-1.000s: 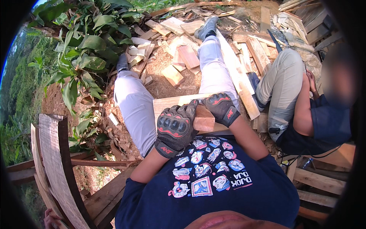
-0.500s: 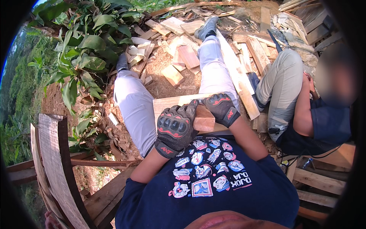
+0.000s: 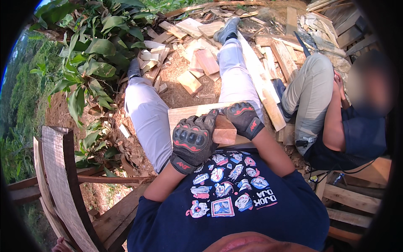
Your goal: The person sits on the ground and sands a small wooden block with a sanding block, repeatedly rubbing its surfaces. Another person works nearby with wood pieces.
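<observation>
A small wood block sits in the lap over a plank, mostly hidden. The left hand closes its grip over it; the right hand clasps its far side, fingertips unseen.

seated person close at right

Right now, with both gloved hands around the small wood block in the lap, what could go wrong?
The wood block is small and gripped between left hand and right hand, so it might slip and fall onto the offcuts on the ground. The plank lies loose across the thighs and could slide off. A second person sits close at the right, so a dropped or swung piece may hit them.
</observation>
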Motion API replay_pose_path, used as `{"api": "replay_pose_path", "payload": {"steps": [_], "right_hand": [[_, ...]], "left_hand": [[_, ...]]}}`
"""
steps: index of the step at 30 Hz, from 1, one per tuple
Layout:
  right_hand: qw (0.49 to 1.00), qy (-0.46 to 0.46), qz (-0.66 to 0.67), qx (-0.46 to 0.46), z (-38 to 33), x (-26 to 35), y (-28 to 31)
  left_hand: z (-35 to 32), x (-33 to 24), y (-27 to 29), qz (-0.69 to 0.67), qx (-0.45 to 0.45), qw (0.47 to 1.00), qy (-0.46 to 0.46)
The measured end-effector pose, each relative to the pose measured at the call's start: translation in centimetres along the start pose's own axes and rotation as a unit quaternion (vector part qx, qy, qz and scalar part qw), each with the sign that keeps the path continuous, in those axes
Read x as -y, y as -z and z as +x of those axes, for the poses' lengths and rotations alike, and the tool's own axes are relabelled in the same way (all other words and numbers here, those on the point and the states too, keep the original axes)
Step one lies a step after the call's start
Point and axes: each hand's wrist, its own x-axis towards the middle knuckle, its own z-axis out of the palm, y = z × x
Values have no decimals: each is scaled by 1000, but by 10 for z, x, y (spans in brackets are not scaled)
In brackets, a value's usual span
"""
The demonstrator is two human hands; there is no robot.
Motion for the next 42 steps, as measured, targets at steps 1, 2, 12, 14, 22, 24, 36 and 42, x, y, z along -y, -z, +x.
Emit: {"api": "replay_pose_path", "payload": {"steps": [1,2,12,14,22,24,36,42], "right_hand": [[1000,1,3,3,1,1,1],[1000,4,2,-4,0,1,4],[977,-41,140,-153,-32,-13,-1],[972,-19,137,-192,-37,-9,5],[965,-11,200,-168,-49,10,24],[955,11,237,-180,-50,9,23],[894,14,406,-188,-62,35,54],[882,23,438,-173,-46,16,17]], "left_hand": [[0,0,0,-4,1,1000,2],[0,0,1,-7,2,1000,3],[-3,2,2,-25,8,1000,-17],[-5,0,3,-12,-3,999,-32],[-2,-3,0,3,7,1000,-12],[-7,1,-6,10,-7,1000,-18],[-11,5,3,-9,18,1000,-19],[-5,2,-3,1,15,999,-28]]}}
